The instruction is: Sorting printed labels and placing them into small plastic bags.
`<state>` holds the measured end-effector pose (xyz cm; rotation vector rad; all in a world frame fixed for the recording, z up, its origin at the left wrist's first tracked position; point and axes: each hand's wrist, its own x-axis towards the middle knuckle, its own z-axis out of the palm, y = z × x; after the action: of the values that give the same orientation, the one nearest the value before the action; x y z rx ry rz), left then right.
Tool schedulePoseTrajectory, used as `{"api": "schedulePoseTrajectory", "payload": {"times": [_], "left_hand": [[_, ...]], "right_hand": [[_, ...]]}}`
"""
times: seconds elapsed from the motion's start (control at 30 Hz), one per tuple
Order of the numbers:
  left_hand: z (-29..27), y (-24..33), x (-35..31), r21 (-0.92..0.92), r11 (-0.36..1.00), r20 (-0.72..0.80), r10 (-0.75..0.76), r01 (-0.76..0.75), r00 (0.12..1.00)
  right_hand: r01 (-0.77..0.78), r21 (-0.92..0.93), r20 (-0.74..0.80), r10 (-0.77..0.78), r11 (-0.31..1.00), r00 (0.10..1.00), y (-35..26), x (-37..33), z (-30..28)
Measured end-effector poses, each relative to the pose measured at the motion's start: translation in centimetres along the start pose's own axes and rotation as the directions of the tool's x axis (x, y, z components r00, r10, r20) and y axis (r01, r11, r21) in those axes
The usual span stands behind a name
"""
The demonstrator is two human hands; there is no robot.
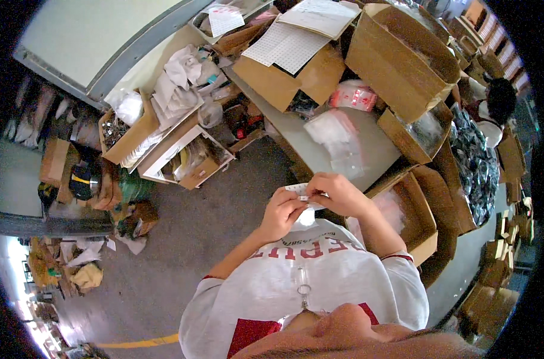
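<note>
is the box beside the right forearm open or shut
Open: the cardboard box shows inner walls and pale plastic through its top.

Left hand (281,212), right hand (339,194), pinching white slip (296,188), perhaps paper

I'd call this a packing workshop or warehouse, going by all the packaging about. The grey surface (376,145) carries a tall cardboard box (391,66), printed sheets (288,49), a red-and-white roll (352,96) and clear plastic bags (333,133). To the right of that surface there's an open carton heaped with shiny black plastic (472,161). Left of the surface, past bare grey floor (191,224), crumpled paper (182,66) piles up; farther off from it, a yellow line (146,343) crosses the floor.
</note>
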<state>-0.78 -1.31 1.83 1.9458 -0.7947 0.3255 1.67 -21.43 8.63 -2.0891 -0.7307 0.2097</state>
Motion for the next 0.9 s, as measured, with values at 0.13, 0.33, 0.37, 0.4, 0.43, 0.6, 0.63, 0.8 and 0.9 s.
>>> {"api": "schedulePoseTrajectory", "payload": {"times": [0.13, 0.33, 0.37, 0.4, 0.43, 0.6, 0.63, 0.8, 0.9], "left_hand": [[0.3, 0.3, 0.0, 0.006, 0.997, 0.043, -0.078, 0.077, 0.996], [0.3, -0.4, -0.7, 0.040, 0.988, 0.028, -0.147, 0.146, 0.989], [0.3, -0.3, -0.7, 0.030, 0.982, 0.037, -0.187, 0.186, 0.982], [0.3, -0.2, -0.7, 0.019, 0.975, 0.047, -0.223, 0.222, 0.974], [0.1, 0.0, -0.6, 0.017, 0.974, 0.059, -0.228, 0.227, 0.972], [0.3, -0.1, -0.6, 0.017, 0.978, 0.062, -0.211, 0.210, 0.976], [0.3, -0.1, -0.5, 0.019, 0.977, 0.063, -0.214, 0.213, 0.975], [0.2, -0.4, -0.6, 0.009, 0.972, 0.038, -0.235, 0.235, 0.971], [0.4, -0.4, -0.6, 0.011, 0.971, 0.037, -0.239, 0.239, 0.970]], "right_hand": [[-0.002, 0.029, -0.051, 0.003, 1.000, 0.999, 0.8, -0.8, 0.8], [-0.244, 0.136, -0.302, 0.274, 0.960, 0.913, 10.7, -2.5, -0.6], [-0.360, 0.187, -0.390, 0.405, 0.914, 0.827, 14.3, -2.9, -1.2], [-0.449, 0.176, -0.450, 0.477, 0.876, 0.755, 19.2, -4.0, -0.8], [-0.524, 0.090, -0.496, 0.495, 0.847, 0.714, 22.4, -4.8, -0.3], [-0.488, -0.125, -0.469, 0.382, 0.864, 0.796, 26.7, -4.0, 1.7], [-0.545, -0.147, -0.498, 0.414, 0.826, 0.762, 27.2, -3.8, 2.2], [-0.772, -0.230, -0.515, 0.599, 0.593, 0.614, 23.8, -2.8, 0.4], [-0.787, -0.199, -0.359, 0.704, 0.584, 0.613, 25.6, -2.6, -0.6]]}}
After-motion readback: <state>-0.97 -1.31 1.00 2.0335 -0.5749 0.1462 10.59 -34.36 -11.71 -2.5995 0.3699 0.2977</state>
